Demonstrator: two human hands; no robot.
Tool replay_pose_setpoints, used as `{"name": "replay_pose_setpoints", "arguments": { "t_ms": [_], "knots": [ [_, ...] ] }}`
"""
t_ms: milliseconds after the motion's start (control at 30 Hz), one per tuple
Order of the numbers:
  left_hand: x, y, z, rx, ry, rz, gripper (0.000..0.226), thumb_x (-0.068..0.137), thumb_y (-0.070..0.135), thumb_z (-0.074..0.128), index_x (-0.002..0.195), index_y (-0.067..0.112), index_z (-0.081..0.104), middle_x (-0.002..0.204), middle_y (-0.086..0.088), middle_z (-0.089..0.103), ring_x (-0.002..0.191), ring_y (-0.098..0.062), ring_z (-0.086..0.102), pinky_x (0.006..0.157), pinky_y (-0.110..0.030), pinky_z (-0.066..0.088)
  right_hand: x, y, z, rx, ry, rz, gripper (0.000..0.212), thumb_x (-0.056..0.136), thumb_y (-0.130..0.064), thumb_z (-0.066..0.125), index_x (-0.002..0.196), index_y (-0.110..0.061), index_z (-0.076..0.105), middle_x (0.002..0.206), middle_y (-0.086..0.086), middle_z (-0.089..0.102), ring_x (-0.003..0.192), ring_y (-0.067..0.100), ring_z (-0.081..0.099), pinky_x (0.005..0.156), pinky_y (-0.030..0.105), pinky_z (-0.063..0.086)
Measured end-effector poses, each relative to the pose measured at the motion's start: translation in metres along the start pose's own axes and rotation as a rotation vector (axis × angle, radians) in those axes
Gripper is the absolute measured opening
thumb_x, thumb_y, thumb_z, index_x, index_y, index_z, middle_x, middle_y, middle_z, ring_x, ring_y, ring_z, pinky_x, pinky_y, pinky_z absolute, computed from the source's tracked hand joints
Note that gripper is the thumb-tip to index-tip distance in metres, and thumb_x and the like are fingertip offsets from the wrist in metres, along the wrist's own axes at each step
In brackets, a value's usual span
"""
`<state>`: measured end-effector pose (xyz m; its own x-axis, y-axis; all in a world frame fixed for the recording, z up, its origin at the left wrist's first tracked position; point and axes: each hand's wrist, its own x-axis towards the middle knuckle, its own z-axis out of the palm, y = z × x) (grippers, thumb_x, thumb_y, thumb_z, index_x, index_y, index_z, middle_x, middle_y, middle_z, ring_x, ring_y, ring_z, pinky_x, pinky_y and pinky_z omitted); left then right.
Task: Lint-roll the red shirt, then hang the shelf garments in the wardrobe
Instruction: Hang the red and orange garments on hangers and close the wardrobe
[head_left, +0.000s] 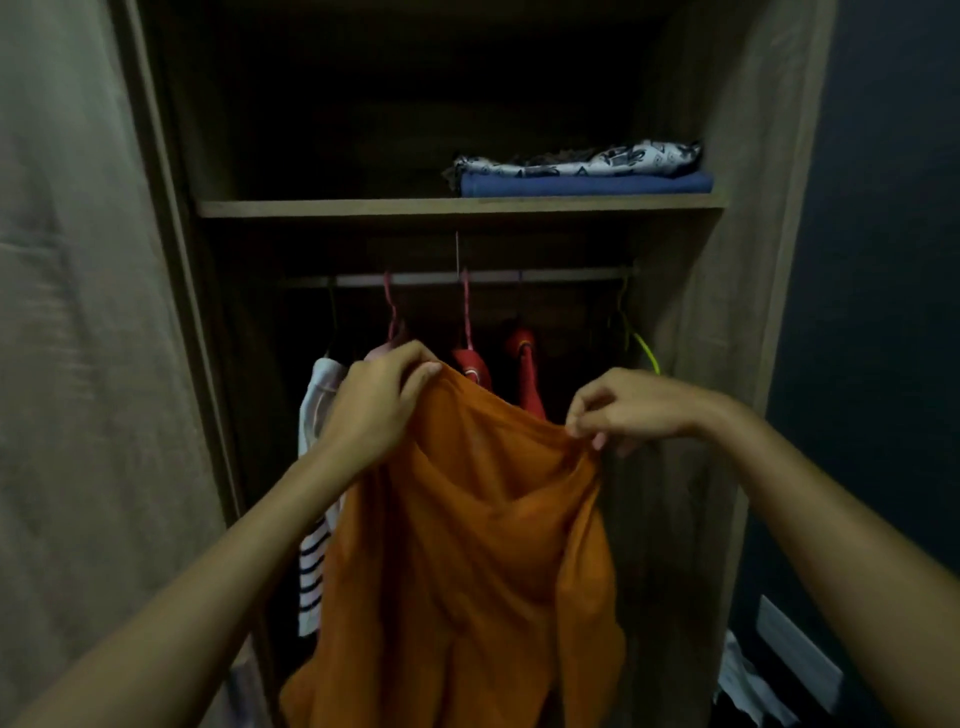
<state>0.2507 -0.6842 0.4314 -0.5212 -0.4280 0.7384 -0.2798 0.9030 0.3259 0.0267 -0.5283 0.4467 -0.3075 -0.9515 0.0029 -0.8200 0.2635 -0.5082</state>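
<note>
Both forearms extend forward from the bottom corners of the view toward an open wardrobe (737, 171). Between them hangs an orange garment (467, 545), held up by its top edge in front of the wardrobe opening. Left hand (376, 402): fingers and thumb curled round the garment's upper left corner, grasping the fabric. Right hand (628, 410): thumb and fingertips pinching the upper right edge of the same garment, lower than the left-hand corner, so the top edge slopes down toward the right hand.

Directly behind and above the hands runs a hanging rail (483, 278). Pink hangers (465, 312) hook over it above the left hand; red garments (524, 374) hang behind the span between the two hands. A striped white garment (314, 566) hangs just behind and below the left wrist. A yellow-green hanger (644, 348) hangs above the right hand.

Well above both hands, a shelf (363, 208) carries a folded blue garment (582, 184) with a patterned black-and-white garment (576, 161) lying on top of it.
</note>
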Motion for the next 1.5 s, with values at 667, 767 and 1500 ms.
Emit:
{"name": "replay_pose_setpoints", "arguments": {
  "t_ms": [667, 767, 1500],
  "knots": [
    [0.081, -0.017, 0.059, 0.053, 0.025, -0.036, 0.013, 0.096, 0.027, 0.050, 0.091, 0.035, 0.060, 0.088, 0.017, 0.059, 0.086, -0.001, 0.056, 0.076, -0.024, 0.043, 0.170, 0.079, -0.038, 0.061, 0.605, 0.431, 0.082, 0.090, -0.053, 0.053, 0.150, -0.007, 0.019, 0.153, 0.025, 0.025, 0.132, 0.041, 0.041, 0.101, 0.043, 0.041],
    [0.088, -0.019, 0.065, 0.063, 0.036, -0.058, 0.015, 0.095, 0.026, 0.051, 0.095, 0.028, 0.066, 0.087, 0.016, 0.060, 0.087, -0.003, 0.057, 0.077, -0.025, 0.044, 0.187, 0.091, -0.051, 0.160, 0.594, 0.406, 0.066, 0.092, -0.046, 0.054, 0.139, -0.002, 0.040, 0.136, 0.022, 0.051, 0.123, 0.037, 0.052, 0.096, 0.038, 0.044],
    [0.097, -0.044, 0.066, 0.151, 0.109, -0.206, 0.016, 0.094, 0.026, 0.052, 0.097, 0.025, 0.068, 0.098, 0.002, 0.069, 0.096, -0.015, 0.062, 0.081, -0.033, 0.049, 0.240, 0.058, -0.050, 0.451, 1.005, -0.031, 0.044, 0.088, -0.037, 0.054, 0.103, 0.000, 0.072, 0.126, 0.019, 0.063, 0.133, 0.029, 0.044, 0.115, 0.035, 0.024]
  ]
}}
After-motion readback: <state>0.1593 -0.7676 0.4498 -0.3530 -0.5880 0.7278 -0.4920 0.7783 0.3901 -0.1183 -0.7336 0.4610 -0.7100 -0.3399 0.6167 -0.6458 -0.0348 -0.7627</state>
